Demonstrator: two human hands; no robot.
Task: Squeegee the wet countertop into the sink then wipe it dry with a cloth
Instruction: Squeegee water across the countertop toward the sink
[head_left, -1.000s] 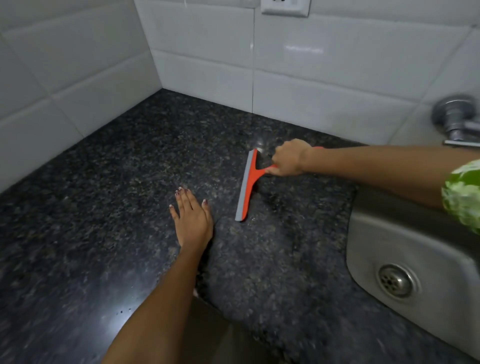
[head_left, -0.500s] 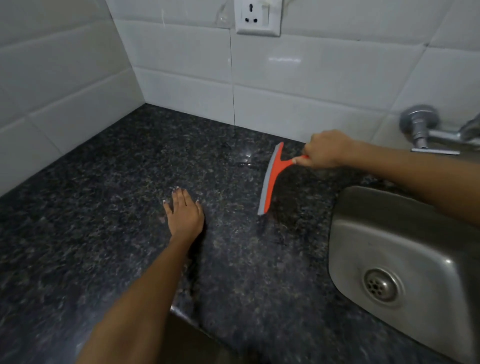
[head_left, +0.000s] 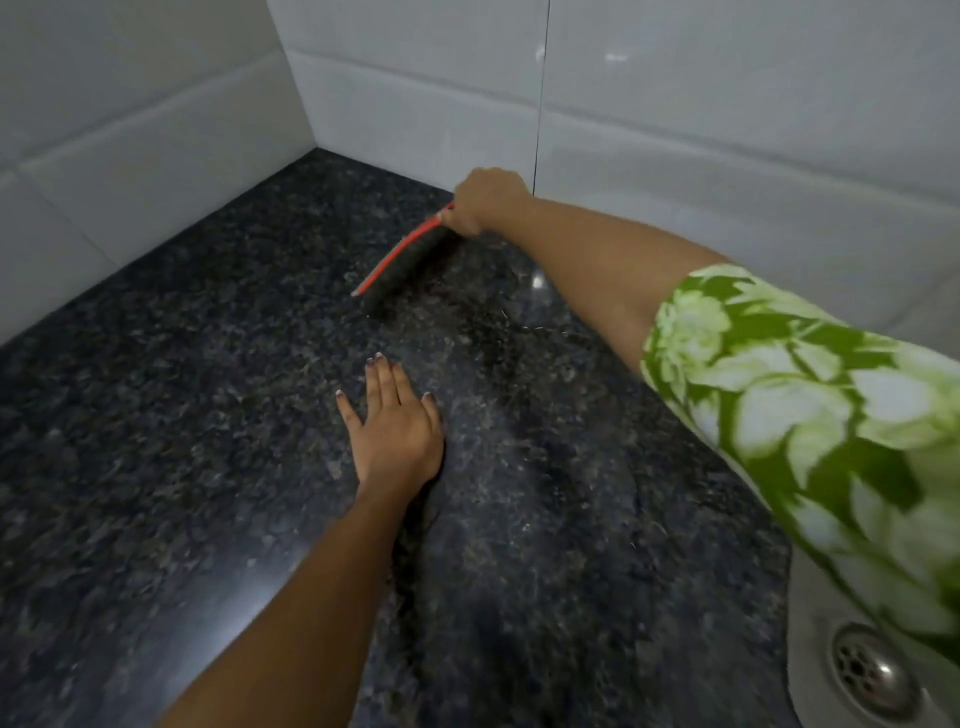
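Right hand (head_left: 485, 201) clamped on squeegee (head_left: 402, 257) handle, far from sink (head_left: 810, 631), close to the back wall. Blade edge down on wet desk (head_left: 156, 467), angled toward the corner. Left hand (head_left: 396, 423) flat, fingers apart, holding nothing, nearer the sink than the blade. Likely risks: uneven pressure leaving streaks; water dragged into the left hand; stroke missing the sink. No cloth visible.

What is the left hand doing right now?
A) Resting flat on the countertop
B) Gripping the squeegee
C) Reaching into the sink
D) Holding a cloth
A: the left hand lies palm down, fingers spread, on the bare countertop, while the right hand holds the squeegee.
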